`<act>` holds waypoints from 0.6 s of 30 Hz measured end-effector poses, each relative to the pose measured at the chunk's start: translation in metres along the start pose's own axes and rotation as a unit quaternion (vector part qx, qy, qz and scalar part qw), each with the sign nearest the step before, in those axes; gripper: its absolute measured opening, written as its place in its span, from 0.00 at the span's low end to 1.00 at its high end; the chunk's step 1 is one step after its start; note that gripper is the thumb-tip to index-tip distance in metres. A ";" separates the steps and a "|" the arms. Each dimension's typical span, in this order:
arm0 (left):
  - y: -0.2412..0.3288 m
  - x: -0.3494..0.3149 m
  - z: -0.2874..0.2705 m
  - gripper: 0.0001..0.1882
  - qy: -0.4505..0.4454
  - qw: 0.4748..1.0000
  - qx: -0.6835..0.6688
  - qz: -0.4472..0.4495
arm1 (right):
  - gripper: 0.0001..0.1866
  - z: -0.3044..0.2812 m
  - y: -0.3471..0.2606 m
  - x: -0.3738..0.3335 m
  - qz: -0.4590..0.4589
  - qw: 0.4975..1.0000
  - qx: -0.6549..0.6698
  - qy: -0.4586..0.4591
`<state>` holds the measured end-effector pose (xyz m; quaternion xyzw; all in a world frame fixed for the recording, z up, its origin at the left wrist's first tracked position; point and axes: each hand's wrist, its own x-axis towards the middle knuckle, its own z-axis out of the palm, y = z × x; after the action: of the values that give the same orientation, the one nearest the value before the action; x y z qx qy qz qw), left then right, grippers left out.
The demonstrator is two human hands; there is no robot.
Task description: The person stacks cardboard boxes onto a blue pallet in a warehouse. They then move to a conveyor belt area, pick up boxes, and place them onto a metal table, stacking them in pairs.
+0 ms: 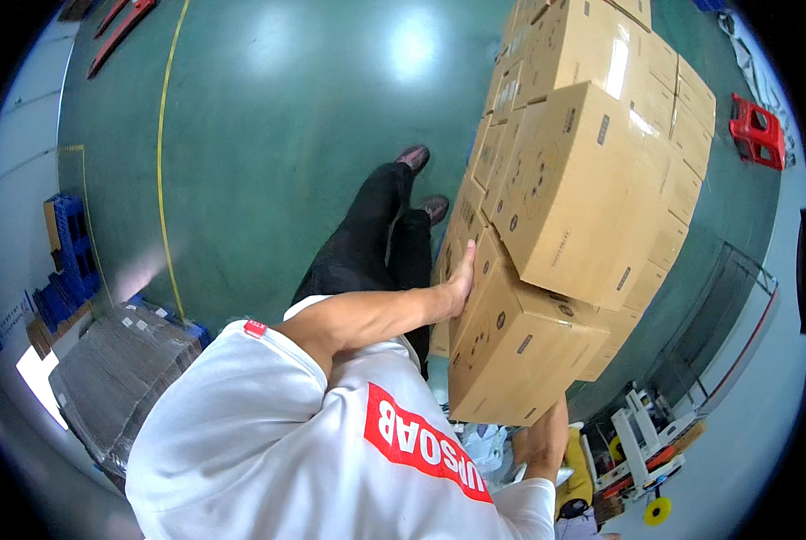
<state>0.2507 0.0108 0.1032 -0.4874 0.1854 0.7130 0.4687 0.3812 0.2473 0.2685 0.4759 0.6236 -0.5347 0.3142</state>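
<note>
A brown cardboard box (520,360) juts out, tilted, from the near side of a tall stack of similar boxes. My left hand (461,277) presses against its left side, fingers straight and thumb up, with the box held between my arms. My right hand (547,427) reaches to the box's near lower edge; its fingers are hidden behind the cardboard. A larger-looking carton (565,198) sits on the stack just beyond and above, overlapping the held box's far edge. More cartons (574,45) continue behind it.
A red plastic stool (756,133) stands beyond the stack on the right. White metal equipment (641,441) lies at lower right near a yellow item (576,468). At left are a dark wrapped load (124,378) and blue pallets (72,261). A red forked frame (120,36) is at far left.
</note>
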 end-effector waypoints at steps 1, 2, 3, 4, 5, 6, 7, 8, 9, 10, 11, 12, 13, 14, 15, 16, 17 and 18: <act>0.001 0.004 -0.002 0.52 -0.014 1.000 -0.012 0.008 | 0.31 0.004 -0.002 -0.003 0.003 0.999 0.034 0.000; -0.004 0.011 -0.007 0.51 -0.028 0.999 -0.024 0.013 | 0.31 0.009 -0.004 -0.006 0.006 0.998 0.067 0.002; -0.007 0.019 -0.011 0.51 -0.041 0.998 -0.036 0.018 | 0.32 0.013 -0.008 -0.009 0.009 0.995 0.100 0.002; -0.009 0.023 -0.014 0.48 -0.049 0.998 -0.046 0.019 | 0.32 0.012 -0.009 -0.011 0.010 0.995 0.098 0.007; -0.008 0.027 -0.016 0.45 -0.057 0.997 -0.056 0.021 | 0.31 0.012 -0.010 -0.012 0.011 0.995 0.097 0.012; -0.008 0.031 -0.018 0.43 -0.065 0.995 -0.066 0.022 | 0.31 0.013 -0.010 -0.013 0.011 0.996 0.085 0.015; -0.006 0.034 -0.019 0.42 -0.061 0.996 -0.067 0.027 | 0.30 0.015 -0.011 -0.011 0.008 0.998 0.058 0.018; -0.006 0.037 -0.019 0.41 -0.058 0.996 -0.068 0.031 | 0.30 0.015 -0.012 -0.013 0.006 0.999 0.037 0.020; -0.006 0.039 -0.021 0.41 -0.055 0.996 -0.068 0.035 | 0.30 0.015 -0.014 -0.013 0.005 1.000 0.019 0.021; -0.006 0.041 -0.023 0.40 -0.051 0.996 -0.069 0.030 | 0.29 0.016 -0.016 -0.013 0.004 1.000 0.006 0.022; -0.003 0.033 -0.018 0.40 -0.046 0.996 -0.067 0.023 | 0.29 0.017 -0.016 -0.012 0.005 1.000 0.005 0.023; 0.000 0.027 -0.014 0.40 -0.040 0.997 -0.064 0.016 | 0.29 0.017 -0.016 -0.011 0.006 1.000 0.003 0.024; -0.002 0.030 -0.019 0.43 -0.035 0.998 -0.049 0.032 | 0.28 0.019 -0.016 -0.012 0.004 1.000 -0.003 0.021; -0.005 0.037 -0.024 0.46 -0.031 0.998 -0.032 0.046 | 0.28 0.019 -0.015 -0.014 0.003 1.000 -0.005 0.022; -0.008 0.044 -0.029 0.49 -0.027 0.998 -0.016 0.061 | 0.28 0.021 -0.015 -0.014 0.001 1.000 -0.008 0.022; -0.005 0.039 -0.028 0.48 -0.021 0.998 0.003 0.062 | 0.27 0.022 -0.014 -0.012 0.000 1.000 -0.007 0.023; 0.001 0.028 -0.025 0.47 -0.016 0.998 0.022 0.063 | 0.27 0.023 -0.011 -0.011 0.000 1.000 -0.004 0.024; 0.003 0.029 -0.025 0.46 -0.008 0.996 0.043 0.079 | 0.26 0.023 -0.008 -0.012 0.000 1.000 0.000 0.025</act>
<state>0.2582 0.0055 0.0662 -0.4449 0.2498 0.7434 0.4324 0.3752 0.2224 0.2766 0.4895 0.6310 -0.5227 0.2984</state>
